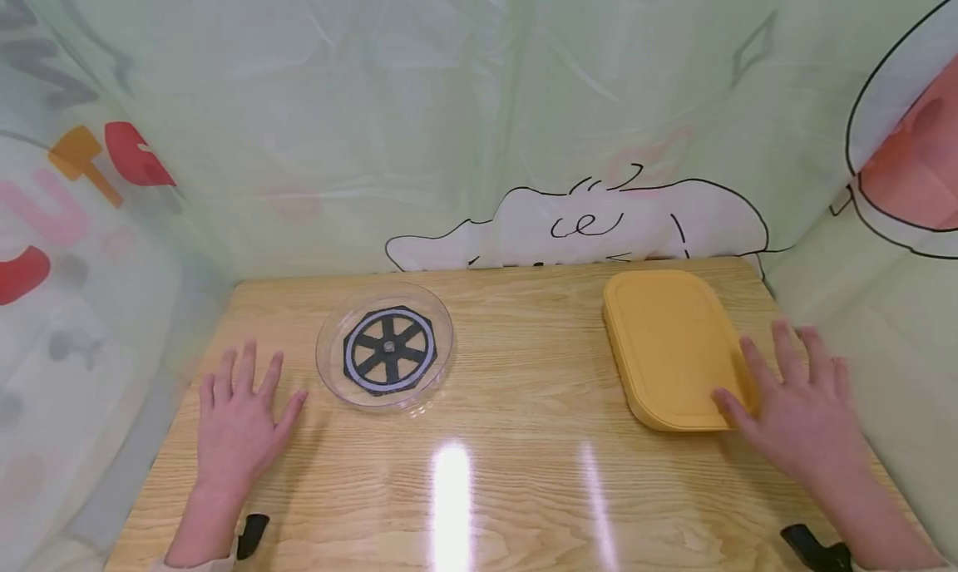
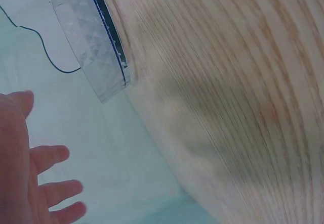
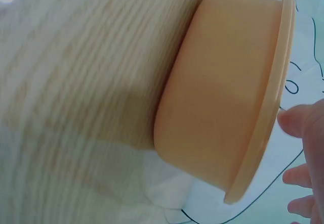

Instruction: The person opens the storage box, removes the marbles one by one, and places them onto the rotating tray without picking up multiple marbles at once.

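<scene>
My left hand (image 1: 239, 426) is held over the left side of the table with its fingers spread, holding nothing. Beside it, to the right, stands a clear round dish (image 1: 329, 381), whose see-through wall also shows in the left wrist view. Inside the dish lies a flat black angular piece (image 1: 392, 372) with spokes, a pale ring and a small hub. At the right is a yellow-orange lidded box (image 1: 666, 347) with rounded corners. My right hand (image 1: 808, 418) has its fingers spread at the box's right edge. Its thumb is close to the lid rim (image 3: 268, 113); I cannot tell if they touch.
The wooden table (image 1: 516, 372) ends at the back against a pale printed curtain (image 1: 359, 140), which also hangs at both sides. Bright reflections lie on the near part of the table. Black straps (image 1: 253, 535) show near both wrists.
</scene>
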`<state>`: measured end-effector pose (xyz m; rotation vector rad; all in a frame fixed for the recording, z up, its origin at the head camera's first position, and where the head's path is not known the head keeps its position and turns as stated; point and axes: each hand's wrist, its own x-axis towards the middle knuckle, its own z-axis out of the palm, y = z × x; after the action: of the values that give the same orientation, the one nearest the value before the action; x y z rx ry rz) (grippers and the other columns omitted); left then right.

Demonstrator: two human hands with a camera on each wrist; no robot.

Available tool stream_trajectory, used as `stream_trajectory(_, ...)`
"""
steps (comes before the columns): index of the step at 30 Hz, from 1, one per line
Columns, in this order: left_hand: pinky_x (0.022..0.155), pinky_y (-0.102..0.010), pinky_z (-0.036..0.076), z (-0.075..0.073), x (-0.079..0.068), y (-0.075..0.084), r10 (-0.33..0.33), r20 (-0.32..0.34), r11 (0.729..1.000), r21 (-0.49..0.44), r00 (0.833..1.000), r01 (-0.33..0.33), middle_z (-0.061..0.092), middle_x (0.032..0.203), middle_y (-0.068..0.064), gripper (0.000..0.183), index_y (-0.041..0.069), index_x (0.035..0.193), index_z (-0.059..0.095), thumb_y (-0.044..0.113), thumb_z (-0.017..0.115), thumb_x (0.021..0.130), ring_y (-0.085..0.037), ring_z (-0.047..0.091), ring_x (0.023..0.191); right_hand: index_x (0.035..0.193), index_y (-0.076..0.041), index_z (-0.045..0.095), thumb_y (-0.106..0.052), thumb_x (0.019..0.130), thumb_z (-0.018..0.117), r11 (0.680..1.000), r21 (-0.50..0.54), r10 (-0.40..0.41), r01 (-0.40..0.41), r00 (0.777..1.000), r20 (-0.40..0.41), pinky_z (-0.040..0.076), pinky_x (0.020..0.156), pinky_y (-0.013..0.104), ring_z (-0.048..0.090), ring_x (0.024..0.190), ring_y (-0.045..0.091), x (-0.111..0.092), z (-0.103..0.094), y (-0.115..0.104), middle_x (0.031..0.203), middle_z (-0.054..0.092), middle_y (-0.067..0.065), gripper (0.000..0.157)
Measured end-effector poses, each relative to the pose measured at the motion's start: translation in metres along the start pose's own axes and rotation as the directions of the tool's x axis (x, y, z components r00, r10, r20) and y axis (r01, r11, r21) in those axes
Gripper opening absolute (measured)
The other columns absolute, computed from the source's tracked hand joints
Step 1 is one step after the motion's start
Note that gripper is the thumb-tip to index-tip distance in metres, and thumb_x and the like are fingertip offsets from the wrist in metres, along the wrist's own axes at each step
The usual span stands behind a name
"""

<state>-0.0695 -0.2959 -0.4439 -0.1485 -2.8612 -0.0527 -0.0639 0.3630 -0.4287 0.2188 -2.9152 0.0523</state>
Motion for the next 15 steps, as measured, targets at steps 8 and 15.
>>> stream_trajectory(8,0.095,-0.064,0.041,0.002,-0.003,0.004,-0.06,-0.037,0.991,-0.122,0.998,0.055,0.049,0.14,-0.029,0.05,0.0,0.133,0.058,0.033,0.064,0.096,-0.048,0.047,0.124,0.13,0.011,0.053,-0.038,0.096,0.06,0.984,0.1,-0.127,0.144,0.979,-0.158,0.009,0.119,0.046,0.028,0.138,0.049,-0.004,0.012,-0.017,0.143,0.04,0.036,0.06)
stream_trajectory(15,0.063,-0.055,0.052,0.009,-0.006,0.007,-0.167,0.008,0.949,-0.269,0.986,0.163,0.07,0.111,-0.022,0.042,0.003,0.131,0.06,0.031,0.059,0.1,-0.037,0.071,0.084,0.133,0.006,0.057,-0.046,0.103,0.047,0.955,0.153,-0.213,0.254,0.947,-0.239,0.014,0.119,0.04,0.036,0.136,0.045,-0.003,0.023,-0.051,0.14,0.049,0.03,0.061)
